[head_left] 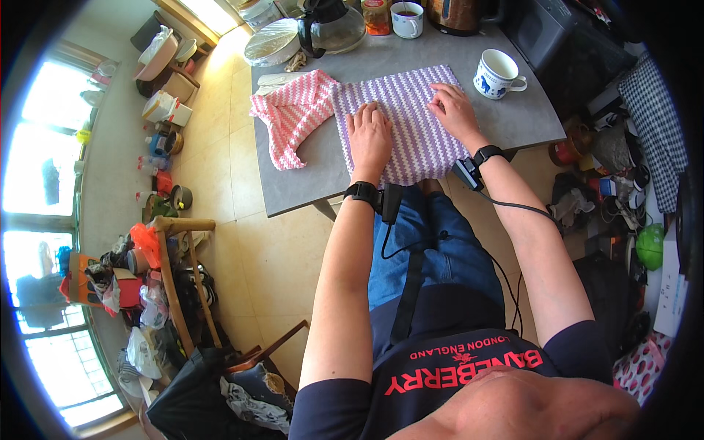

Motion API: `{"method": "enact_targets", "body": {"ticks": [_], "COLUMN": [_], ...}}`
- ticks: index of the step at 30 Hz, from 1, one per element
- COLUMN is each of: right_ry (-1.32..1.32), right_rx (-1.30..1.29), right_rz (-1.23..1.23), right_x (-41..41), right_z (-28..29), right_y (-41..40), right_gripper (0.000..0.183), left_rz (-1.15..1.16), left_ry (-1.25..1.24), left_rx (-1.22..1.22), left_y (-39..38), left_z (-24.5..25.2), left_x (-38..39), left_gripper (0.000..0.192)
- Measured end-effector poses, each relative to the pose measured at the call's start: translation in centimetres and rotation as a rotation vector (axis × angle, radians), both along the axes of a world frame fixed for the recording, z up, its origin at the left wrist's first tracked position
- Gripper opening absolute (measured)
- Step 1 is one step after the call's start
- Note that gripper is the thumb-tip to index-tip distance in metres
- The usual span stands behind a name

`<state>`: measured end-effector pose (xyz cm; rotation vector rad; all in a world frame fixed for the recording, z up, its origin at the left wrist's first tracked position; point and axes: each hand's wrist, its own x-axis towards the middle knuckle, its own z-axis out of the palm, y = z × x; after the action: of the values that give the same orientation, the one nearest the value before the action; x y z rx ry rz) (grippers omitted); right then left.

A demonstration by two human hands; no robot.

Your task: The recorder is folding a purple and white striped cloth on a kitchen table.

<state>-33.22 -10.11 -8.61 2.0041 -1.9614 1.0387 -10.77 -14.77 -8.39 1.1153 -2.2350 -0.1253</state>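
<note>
A purple-and-white striped cloth [410, 126], knitted or crocheted in look, lies spread flat on the grey table [300, 187]. Its near edge hangs slightly over the table's front. My left hand [369, 135] rests palm down on the cloth's left half, gripping nothing. On the right part of the cloth is my right hand [455, 113], fingers loosely bent and apart, with no fold visible between them. A crumpled pink-and-white striped cloth [294, 118] lies to the left, touching the purple one. Beneath its far edge sits a pale folded item [278, 81].
A white mug with blue figures [496, 74] stands right of the cloth. Along the back are a glass pot [333, 33], a film-covered bowl [273, 41], a jar [377, 16], a cup of dark liquid [407, 21] and a kettle [462, 14]. A dark appliance [544, 44] borders the right.
</note>
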Motion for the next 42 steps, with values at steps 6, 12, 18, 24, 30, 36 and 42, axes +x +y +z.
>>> {"method": "enact_targets", "body": {"ticks": [6, 12, 18, 24, 30, 36, 42], "right_ry": [-0.009, 0.011, 0.022, 0.03, 0.028, 0.023, -0.056], "right_rx": [-0.005, 0.008, 0.027, 0.049, 0.04, 0.019, 0.004], "right_rz": [-0.014, -0.009, 0.015, 0.005, -0.006, -0.013, -0.02], "right_x": [0.0, 0.4, 0.1, 0.1, 0.1, 0.0, 0.0], "right_z": [0.0, 0.5, 0.6, 0.3, 0.1, -0.1, 0.0], "right_y": [-0.1, 0.3, 0.3, 0.1, 0.1, -0.1, -0.2], "right_gripper": [0.016, 0.016, 0.016, 0.016, 0.017, 0.015, 0.013], "left_rz": [-0.004, -0.006, -0.003, 0.01, 0.007, -0.001, 0.005], "left_ry": [0.003, 0.034, 0.022, 0.026, -0.004, 0.012, 0.032], "left_rx": [0.045, 0.038, 0.015, 0.0, 0.026, 0.035, 0.042], "left_y": [-0.1, 0.2, 0.0, -0.1, -0.1, -0.1, -0.1], "left_z": [0.1, 0.6, 0.5, 0.1, 0.1, 0.1, 0.0], "left_x": [0.1, 0.1, 0.0, 0.0, -0.1, -0.1, 0.1], "left_gripper": [0.025, 0.023, 0.02, 0.019, 0.02, 0.02, 0.019]}}
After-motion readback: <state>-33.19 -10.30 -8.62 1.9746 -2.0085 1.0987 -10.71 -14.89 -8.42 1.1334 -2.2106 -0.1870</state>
